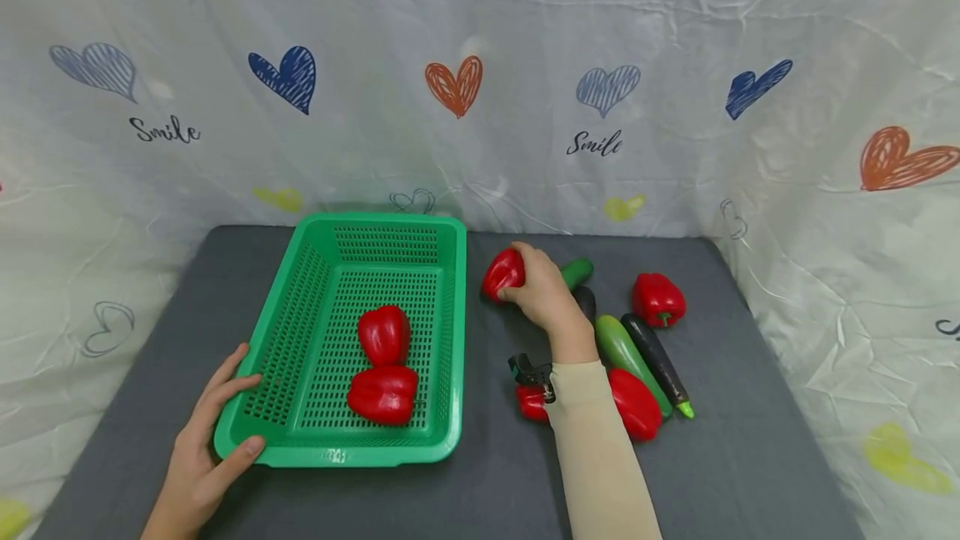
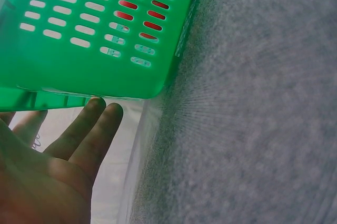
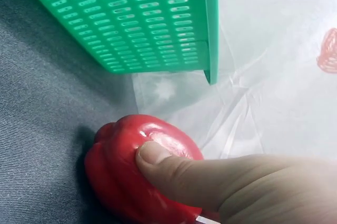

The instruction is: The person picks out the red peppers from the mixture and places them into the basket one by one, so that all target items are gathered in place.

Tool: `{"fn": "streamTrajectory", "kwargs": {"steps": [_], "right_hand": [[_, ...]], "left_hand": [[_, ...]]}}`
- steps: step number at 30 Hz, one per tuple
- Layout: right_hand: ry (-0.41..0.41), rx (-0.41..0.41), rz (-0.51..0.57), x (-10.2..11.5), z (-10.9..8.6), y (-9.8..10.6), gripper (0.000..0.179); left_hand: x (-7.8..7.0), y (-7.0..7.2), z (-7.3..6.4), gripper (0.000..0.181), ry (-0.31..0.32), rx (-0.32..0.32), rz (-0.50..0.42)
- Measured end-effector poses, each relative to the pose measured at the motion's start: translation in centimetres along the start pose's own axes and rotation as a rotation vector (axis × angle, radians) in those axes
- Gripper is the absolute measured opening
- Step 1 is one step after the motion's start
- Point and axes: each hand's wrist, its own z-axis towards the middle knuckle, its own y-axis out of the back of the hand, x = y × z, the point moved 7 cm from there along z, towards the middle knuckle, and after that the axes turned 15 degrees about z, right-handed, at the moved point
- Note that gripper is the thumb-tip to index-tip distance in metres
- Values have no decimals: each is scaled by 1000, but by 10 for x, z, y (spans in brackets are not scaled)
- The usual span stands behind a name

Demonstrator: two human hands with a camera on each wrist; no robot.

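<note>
In the head view my right hand grips a red bell pepper beside the right wall of a green plastic basket. The right wrist view shows the thumb pressed on the glossy pepper, which is low at the grey tabletop; the other fingers are hidden. My left hand holds the near left corner of the basket, its thumb and some fingertips over the rim. Seen in the left wrist view, two fingers reach up to the rim from outside. Two red bell peppers lie inside the basket.
Right of the basket lie a green cucumber, a pale green long vegetable, dark eggplants and more red peppers, partly covered by my right forearm. A white cloth with hearts hangs behind the grey table.
</note>
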Motion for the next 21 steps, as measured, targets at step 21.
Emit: {"fn": "streamTrajectory", "kwargs": {"steps": [21], "right_hand": [[47,18,12,3,-2,2,81]], "left_hand": [[0,0,0,68,-28,-29,-3]]}}
